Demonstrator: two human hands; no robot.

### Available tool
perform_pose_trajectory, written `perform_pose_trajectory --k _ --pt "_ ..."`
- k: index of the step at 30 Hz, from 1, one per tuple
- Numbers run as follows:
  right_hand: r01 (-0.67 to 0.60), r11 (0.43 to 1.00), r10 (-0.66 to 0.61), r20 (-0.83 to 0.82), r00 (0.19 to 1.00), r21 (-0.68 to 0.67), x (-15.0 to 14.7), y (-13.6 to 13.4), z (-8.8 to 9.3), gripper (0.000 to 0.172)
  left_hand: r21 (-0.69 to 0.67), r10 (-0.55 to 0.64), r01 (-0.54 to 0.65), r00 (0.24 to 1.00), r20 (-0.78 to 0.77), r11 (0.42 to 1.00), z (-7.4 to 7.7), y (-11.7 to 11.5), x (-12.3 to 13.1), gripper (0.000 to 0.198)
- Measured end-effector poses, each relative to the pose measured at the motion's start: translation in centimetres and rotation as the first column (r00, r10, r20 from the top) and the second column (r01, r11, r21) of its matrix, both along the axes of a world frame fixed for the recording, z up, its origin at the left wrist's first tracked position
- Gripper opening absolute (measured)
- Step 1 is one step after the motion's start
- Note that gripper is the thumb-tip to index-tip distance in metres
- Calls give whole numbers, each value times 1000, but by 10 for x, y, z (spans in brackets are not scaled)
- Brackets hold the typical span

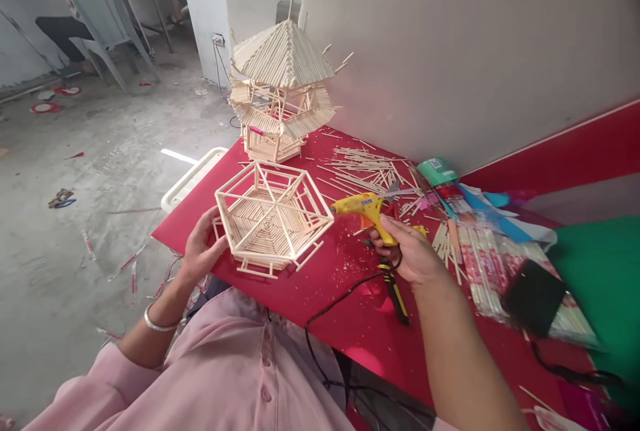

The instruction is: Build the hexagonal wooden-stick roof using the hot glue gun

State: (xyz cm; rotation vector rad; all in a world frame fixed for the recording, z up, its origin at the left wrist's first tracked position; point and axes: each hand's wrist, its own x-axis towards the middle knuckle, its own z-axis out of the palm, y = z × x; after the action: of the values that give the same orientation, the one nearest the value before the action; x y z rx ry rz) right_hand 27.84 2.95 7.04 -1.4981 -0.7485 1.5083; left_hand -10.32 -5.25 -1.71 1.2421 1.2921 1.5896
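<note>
My left hand [203, 247] grips the left side of a hexagonal frame [267, 221] built from thin wooden sticks, with spokes across its top and a slatted floor below. In my right hand [410, 247] is a yellow glue gun [367, 211], fingers wrapped round its handle. Its nozzle meets or nearly meets the frame's right corner; I cannot tell if they touch. Behind the frame stands a tiered stick pagoda [285, 84] with a pointed roof. Below the glue gun lies a tool with black and yellow handles [395, 294], its head partly hidden by my hand.
Loose sticks [365, 171] are heaped on the red tabletop [300, 297]. To the right are packets of sticks [485, 271], a green roll [437, 171] and a black object [535, 297]. A black cord [340, 301] runs over the table's front edge. A grey chair [97, 11] stands farther back.
</note>
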Motion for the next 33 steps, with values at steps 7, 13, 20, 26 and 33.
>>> perform_pose_trajectory --k 7,13,20,26,33 --pt "64 985 -71 39 997 159 -21 13 -6 63 -43 49 -48 998 35 998 4 25 -2 58" --pt "-8 974 -22 126 992 228 -50 44 -25 68 23 277 -276 960 -46 961 3 5 1 46" --pt "-45 965 -3 181 983 260 -60 52 -25 69 159 219 -165 872 -438 973 1 -32 4 38" --pt "5 862 -111 179 978 507 -60 45 7 59 249 185 -48 805 -564 967 3 -21 10 62" --pt "-459 613 -44 608 793 643 -88 26 49 45 209 168 -74 861 -480 975 2 -11 18 52"
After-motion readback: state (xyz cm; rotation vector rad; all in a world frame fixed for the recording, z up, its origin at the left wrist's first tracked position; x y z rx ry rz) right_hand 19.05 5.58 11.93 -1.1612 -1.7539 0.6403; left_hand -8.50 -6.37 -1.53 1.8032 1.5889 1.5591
